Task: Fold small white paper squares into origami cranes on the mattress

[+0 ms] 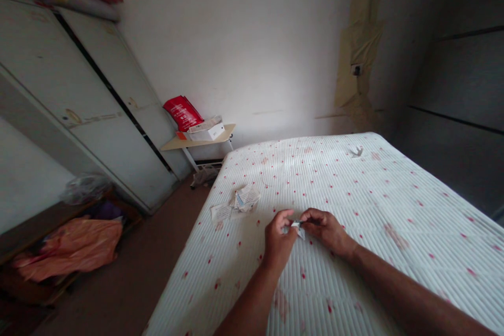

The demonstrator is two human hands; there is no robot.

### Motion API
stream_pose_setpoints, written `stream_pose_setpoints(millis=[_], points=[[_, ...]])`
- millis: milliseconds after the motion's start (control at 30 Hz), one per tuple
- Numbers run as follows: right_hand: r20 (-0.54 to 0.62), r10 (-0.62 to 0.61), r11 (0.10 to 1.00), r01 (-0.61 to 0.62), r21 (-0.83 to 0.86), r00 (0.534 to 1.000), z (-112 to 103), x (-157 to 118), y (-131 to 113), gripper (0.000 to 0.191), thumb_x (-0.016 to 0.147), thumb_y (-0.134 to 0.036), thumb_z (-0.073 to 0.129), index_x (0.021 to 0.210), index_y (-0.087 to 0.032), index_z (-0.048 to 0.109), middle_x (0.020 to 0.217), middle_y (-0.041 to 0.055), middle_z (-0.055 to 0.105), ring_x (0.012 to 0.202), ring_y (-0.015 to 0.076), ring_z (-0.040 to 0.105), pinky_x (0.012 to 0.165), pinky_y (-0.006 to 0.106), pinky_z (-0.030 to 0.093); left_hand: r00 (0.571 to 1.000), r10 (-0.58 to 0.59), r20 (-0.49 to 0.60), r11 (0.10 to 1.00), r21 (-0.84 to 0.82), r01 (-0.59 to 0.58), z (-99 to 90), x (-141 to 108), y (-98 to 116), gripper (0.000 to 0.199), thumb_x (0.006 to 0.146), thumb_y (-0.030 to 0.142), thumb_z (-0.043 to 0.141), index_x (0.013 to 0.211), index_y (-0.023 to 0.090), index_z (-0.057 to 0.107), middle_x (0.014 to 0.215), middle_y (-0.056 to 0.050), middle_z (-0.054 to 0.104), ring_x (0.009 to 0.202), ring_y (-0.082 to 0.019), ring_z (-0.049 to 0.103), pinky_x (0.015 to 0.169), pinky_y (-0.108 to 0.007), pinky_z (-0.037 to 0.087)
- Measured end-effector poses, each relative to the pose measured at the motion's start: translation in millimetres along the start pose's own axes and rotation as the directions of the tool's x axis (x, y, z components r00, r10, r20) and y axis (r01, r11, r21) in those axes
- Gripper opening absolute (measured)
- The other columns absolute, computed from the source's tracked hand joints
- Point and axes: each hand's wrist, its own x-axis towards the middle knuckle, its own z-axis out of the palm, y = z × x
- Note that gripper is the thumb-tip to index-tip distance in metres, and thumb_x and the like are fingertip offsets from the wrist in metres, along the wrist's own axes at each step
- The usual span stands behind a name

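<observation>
Above the bed's striped, red-dotted cover (326, 194), my left hand (281, 236) pinches a small folded piece of paper (301, 232), pale with a darker part at the top. My right hand (325, 228) closes its thumb and fingertips on the other side of the same paper. The hands almost meet, and the fingers hide part of the fold. Left of them lie printed paper sheets (247, 198), loosely overlapping on the cover. Near the bed's far edge stands a folded paper shape (356, 151) with raised points.
Beyond the bed's far left corner, a small table (232, 128) carries a red bag (183, 113) and a white box (210, 132). A wardrobe (129, 110) stands at the left. An orange cloth or bag (79, 247) lies on a low shelf there.
</observation>
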Motion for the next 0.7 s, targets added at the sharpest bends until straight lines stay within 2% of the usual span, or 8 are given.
stream_pose_setpoints(millis=[133, 200, 300, 400, 567, 700], points=[[-0.008, -0.092, 0.993, 0.091, -0.077, 0.996, 1, -2, 2, 0.013, 0.080, -0.029, 0.052, 0.075, -0.018, 0.056, 0.065, -0.0020, 0.053, 0.058, 0.0105, 0.049, 0.055, 0.022, 0.039, 0.995, 0.090, -0.041, 0.986, 0.142, -0.083, -2.3, 3, -4, 0.010, 0.065, 0.012, 0.058, 0.073, 0.016, 0.062, 0.075, -0.001, 0.063, 0.075, -0.015, 0.058, 0.071, -0.026, 0.044], [-0.013, -0.181, 0.972, 0.177, -0.157, 0.983, 1, -3, 1, 0.010, 0.081, -0.025, 0.050, 0.078, -0.018, 0.057, 0.071, 0.0002, 0.056, 0.065, 0.0122, 0.053, 0.060, 0.023, 0.042, 0.978, 0.195, -0.070, 0.957, 0.231, -0.174, -3.3, 3, -5, 0.008, 0.064, 0.009, 0.058, 0.066, 0.017, 0.059, 0.071, 0.000, 0.061, 0.073, -0.015, 0.057, 0.072, -0.028, 0.044], [-0.023, -0.339, 0.915, 0.324, -0.243, 0.940, 1, -3, -1, 0.008, 0.081, -0.019, 0.049, 0.079, -0.019, 0.058, 0.082, 0.0037, 0.059, 0.077, 0.0147, 0.057, 0.071, 0.026, 0.045, 0.915, 0.396, -0.078, 0.872, 0.342, -0.349, -4.1, 2, -4, 0.014, 0.062, 0.003, 0.055, 0.062, 0.018, 0.056, 0.069, 0.000, 0.057, 0.075, -0.015, 0.054, 0.075, -0.029, 0.043], [-0.013, -0.423, 0.867, 0.400, -0.298, 0.906, 2, -3, -2, 0.010, 0.080, -0.015, 0.048, 0.078, -0.020, 0.056, 0.083, 0.0044, 0.059, 0.078, 0.0149, 0.058, 0.071, 0.026, 0.046, 0.861, 0.509, -0.013, 0.780, 0.429, -0.455, -4.9, 0, -2, 0.018, 0.064, 0.000, 0.053, 0.062, 0.018, 0.055, 0.070, -0.001, 0.054, 0.076, -0.016, 0.051, 0.072, -0.027, 0.042], [0.101, -0.519, 0.715, 0.496, -0.492, 0.849, 1, -4, 2, 0.014, 0.081, -0.010, 0.045, 0.081, -0.019, 0.056, 0.081, 0.0053, 0.060, 0.077, 0.0155, 0.057, 0.070, 0.027, 0.045, 0.834, 0.541, 0.110, 0.679, 0.528, -0.510, -8.4, -1, -2, 0.020, 0.069, 0.001, 0.050, 0.061, 0.018, 0.056, 0.067, -0.002, 0.052, 0.074, -0.015, 0.048, 0.071, -0.027, 0.040], [0.211, -0.487, 0.596, 0.499, -0.629, 0.847, 3, -5, 4, 0.014, 0.081, -0.010, 0.046, 0.078, -0.017, 0.057, 0.076, 0.0048, 0.060, 0.073, 0.0155, 0.056, 0.067, 0.027, 0.042, 0.844, 0.490, 0.219, 0.613, 0.601, -0.512, -12.6, -2, -7, 0.020, 0.068, 0.000, 0.050, 0.064, 0.018, 0.056, 0.069, -0.002, 0.055, 0.074, -0.016, 0.049, 0.068, -0.027, 0.038]])
